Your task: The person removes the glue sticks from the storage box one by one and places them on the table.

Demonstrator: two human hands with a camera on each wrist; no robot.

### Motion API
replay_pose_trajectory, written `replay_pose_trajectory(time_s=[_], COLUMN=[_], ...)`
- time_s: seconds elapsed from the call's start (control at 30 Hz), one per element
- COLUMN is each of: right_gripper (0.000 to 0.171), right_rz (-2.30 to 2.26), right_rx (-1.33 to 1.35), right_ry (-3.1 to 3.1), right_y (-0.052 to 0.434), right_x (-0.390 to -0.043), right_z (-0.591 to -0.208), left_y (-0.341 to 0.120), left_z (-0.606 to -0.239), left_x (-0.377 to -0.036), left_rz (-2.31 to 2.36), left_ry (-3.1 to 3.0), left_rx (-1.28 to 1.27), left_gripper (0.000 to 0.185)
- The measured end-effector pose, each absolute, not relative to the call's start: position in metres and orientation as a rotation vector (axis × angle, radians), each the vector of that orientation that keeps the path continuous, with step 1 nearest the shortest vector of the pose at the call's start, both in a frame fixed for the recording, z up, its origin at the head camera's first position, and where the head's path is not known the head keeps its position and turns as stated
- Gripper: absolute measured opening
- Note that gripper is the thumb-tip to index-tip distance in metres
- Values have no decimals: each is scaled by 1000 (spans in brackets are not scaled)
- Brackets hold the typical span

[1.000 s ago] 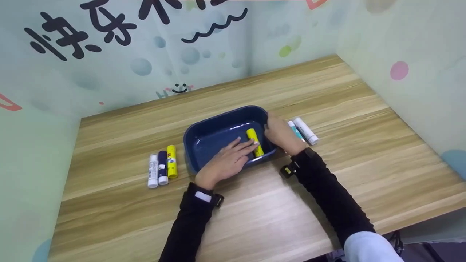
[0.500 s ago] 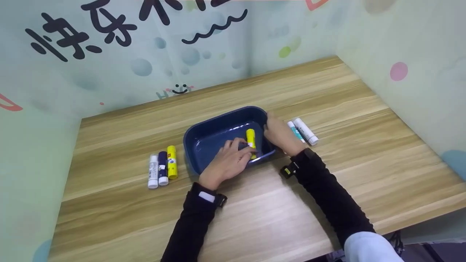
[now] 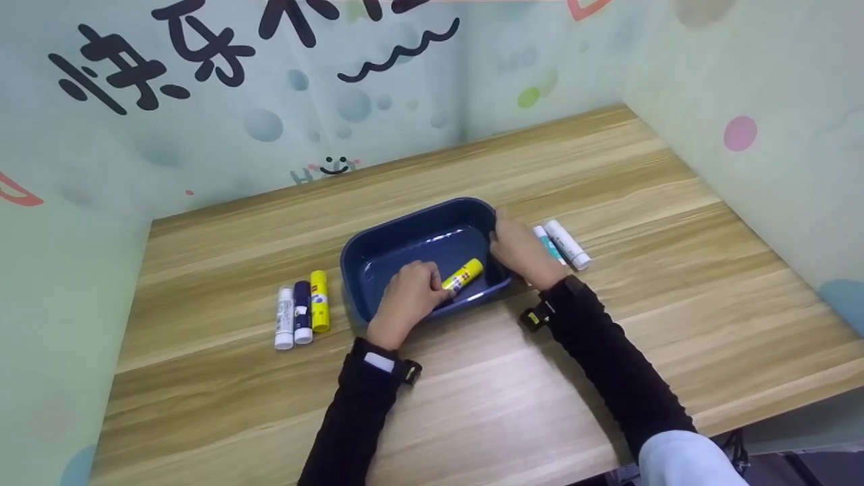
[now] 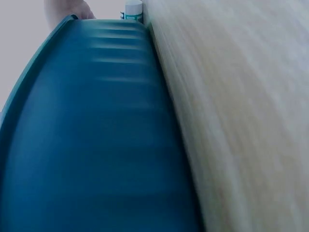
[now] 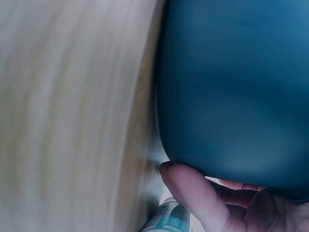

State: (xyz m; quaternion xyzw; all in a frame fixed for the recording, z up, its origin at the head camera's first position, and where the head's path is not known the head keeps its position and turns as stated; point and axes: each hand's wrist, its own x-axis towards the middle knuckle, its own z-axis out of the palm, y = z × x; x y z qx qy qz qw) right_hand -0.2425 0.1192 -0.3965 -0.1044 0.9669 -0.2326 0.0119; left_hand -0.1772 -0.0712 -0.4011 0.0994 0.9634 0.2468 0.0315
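- Left hand: we log it curled round a yellow glue stick inside the navy tray.
- Right hand: we log it gripping the tray's right rim.

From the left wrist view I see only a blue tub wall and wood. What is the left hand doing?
Observer: The left hand grips a yellow glue stick inside the blue tub.
Reviewer: And the right hand?
Observer: The right hand holds the tub's right rim.
Reviewer: Anything else on the table?
Observer: Three glue sticks lie left of the tub, two white ones to its right.
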Motion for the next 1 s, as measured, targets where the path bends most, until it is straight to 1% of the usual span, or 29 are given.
replay_pose_trajectory(time_s=[0.1, 0.3, 0.4, 0.57, 0.67, 0.87, 1.0], right_gripper=[33, 33, 33, 34, 34, 34, 33], right_rz=[-721, -739, -746, -752, -754, -757, -748], right_rx=[-333, -328, -329, -332, -335, -344, -343], right_ry=[3014, 3007, 3002, 2995, 3000, 3012, 3020], right_y=[119, 120, 120, 120, 120, 120, 120], right_x=[-242, -243, -243, -244, -244, -245, -244], right_z=[-396, -396, -397, -397, -398, -399, -399], left_y=[-73, -73, -73, -73, -74, -74, -75], left_z=[-401, -402, -403, -403, -403, -404, -403], left_x=[-177, -177, -177, -177, -178, -176, -175], left_rz=[761, 609, 501, 385, 397, 477, 582], left_ry=[2958, 2982, 3005, 3005, 3009, 3083, 3115], left_rx=[317, 291, 231, 138, 106, 81, 69], left_gripper=[30, 59, 63, 65, 64, 50, 44])
